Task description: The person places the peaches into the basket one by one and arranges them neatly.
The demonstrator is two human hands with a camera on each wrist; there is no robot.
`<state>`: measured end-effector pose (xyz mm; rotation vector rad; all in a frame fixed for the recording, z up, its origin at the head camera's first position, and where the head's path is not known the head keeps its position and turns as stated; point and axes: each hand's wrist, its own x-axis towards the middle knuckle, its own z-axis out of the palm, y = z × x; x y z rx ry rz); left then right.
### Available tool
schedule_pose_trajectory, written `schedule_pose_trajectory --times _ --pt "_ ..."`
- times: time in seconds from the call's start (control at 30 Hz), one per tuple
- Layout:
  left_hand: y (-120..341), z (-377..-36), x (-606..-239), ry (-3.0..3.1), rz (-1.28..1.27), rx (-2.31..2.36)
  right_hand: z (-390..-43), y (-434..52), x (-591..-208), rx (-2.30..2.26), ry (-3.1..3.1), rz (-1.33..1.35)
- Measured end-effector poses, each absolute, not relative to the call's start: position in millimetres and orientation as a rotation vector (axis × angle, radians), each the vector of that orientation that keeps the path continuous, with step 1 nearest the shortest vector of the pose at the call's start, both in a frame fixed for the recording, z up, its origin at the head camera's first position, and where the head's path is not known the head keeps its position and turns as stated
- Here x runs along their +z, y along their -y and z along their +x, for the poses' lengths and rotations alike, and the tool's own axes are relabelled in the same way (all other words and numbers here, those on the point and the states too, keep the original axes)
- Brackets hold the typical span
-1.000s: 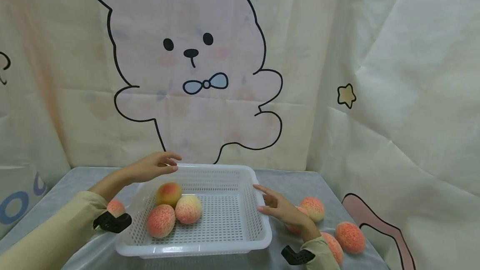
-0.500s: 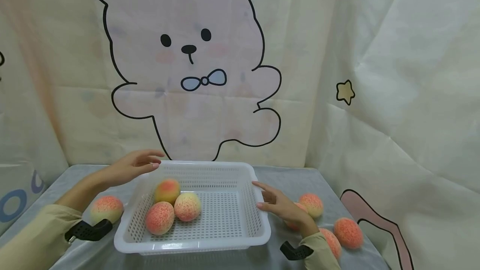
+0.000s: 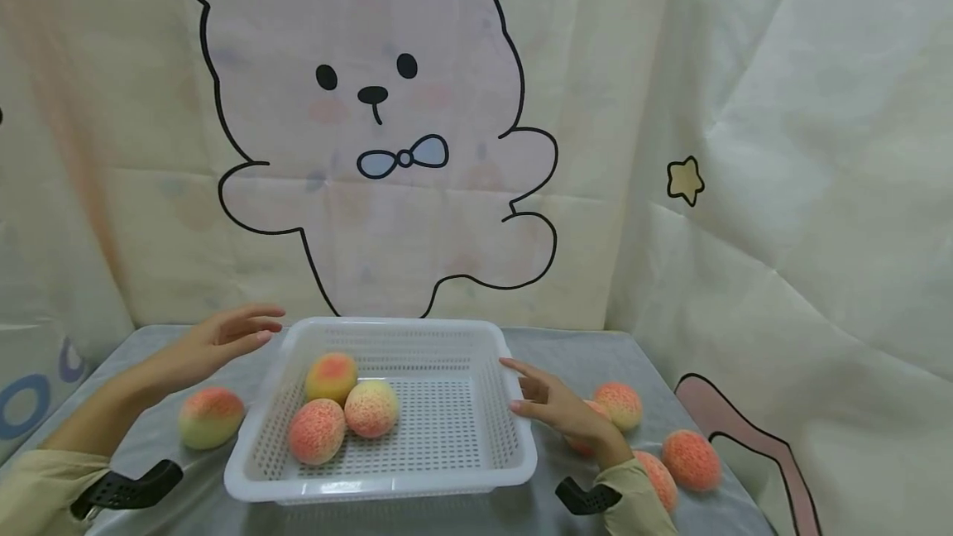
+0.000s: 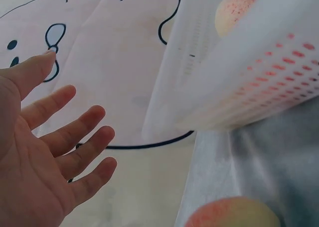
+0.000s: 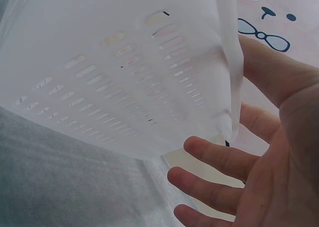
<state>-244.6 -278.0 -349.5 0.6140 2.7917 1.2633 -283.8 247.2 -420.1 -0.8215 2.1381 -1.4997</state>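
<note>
A white plastic basket [image 3: 380,488] with perforated walls stands on the table, holding three peaches at its left: a yellow-orange peach [image 3: 331,377], a pale speckled peach [image 3: 371,409] and a redder peach [image 3: 316,432]. My left hand [image 3: 201,350] hovers left of the basket with its fingers spread and nothing in them. Below it a red-and-yellow peach [image 3: 211,418] lies on the table. At the basket's right rim, the thumb and index finger of my right hand [image 3: 562,412] touch the edge. Its other fingers [image 5: 214,192] stretch loosely beneath the rim.
Several more peaches lie right of the basket, including a red peach [image 3: 692,460] and a lighter peach [image 3: 618,406]; the right forearm partly hides others. A grey cloth covers the table [image 3: 551,354]. A curtain [image 3: 581,255] with a cartoon bear hangs behind.
My left hand has moved left, away from over the basket's back-left corner, uncovering the peach at the left. The right hand stays at the rim, and the view has tilted slightly.
</note>
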Motion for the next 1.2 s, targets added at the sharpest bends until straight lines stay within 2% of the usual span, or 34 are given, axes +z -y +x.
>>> schedule_pose_trajectory --times 0.6,1.2 --pt "349 -227 -404 -2.849 0.407 1.101 -289 -249 -419 -1.506 -2.103 -0.865" --pt "351 -233 -431 -2.616 0.35 1.055 -286 -247 -422 -1.496 -2.126 -0.861"
